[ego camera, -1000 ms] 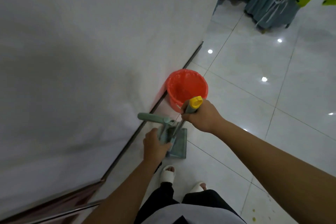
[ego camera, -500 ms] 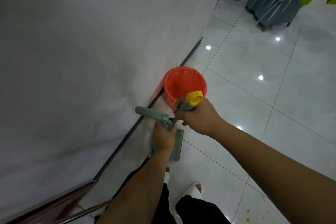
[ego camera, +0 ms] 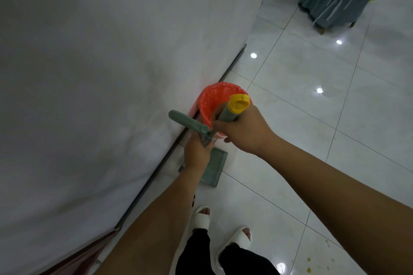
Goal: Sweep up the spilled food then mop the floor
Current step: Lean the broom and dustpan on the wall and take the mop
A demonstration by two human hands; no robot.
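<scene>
My right hand [ego camera: 243,131] grips the upright green handle with a yellow cap [ego camera: 239,103]. My left hand [ego camera: 196,152] holds the green fitting lower down the same pole, where a second green handle [ego camera: 185,121] sticks out to the left. The flat green head [ego camera: 213,168] rests on the tiles under my left hand, close to the wall. A red bin [ego camera: 214,100] stands against the wall just beyond the hands. Small yellow bits of spilled food [ego camera: 309,260] lie on the tiles at the lower right.
A white wall [ego camera: 100,73] with a dark baseboard fills the left side. My feet in white slippers [ego camera: 202,219] stand just behind the green head. Hanging clothes [ego camera: 335,2] stand at the far upper right. Glossy white floor tiles [ego camera: 312,100] spread to the right.
My left hand slid up the pole from the comb-like part to just under the side handle. The yellow-capped handle came closer to the camera, and my feet shifted.
</scene>
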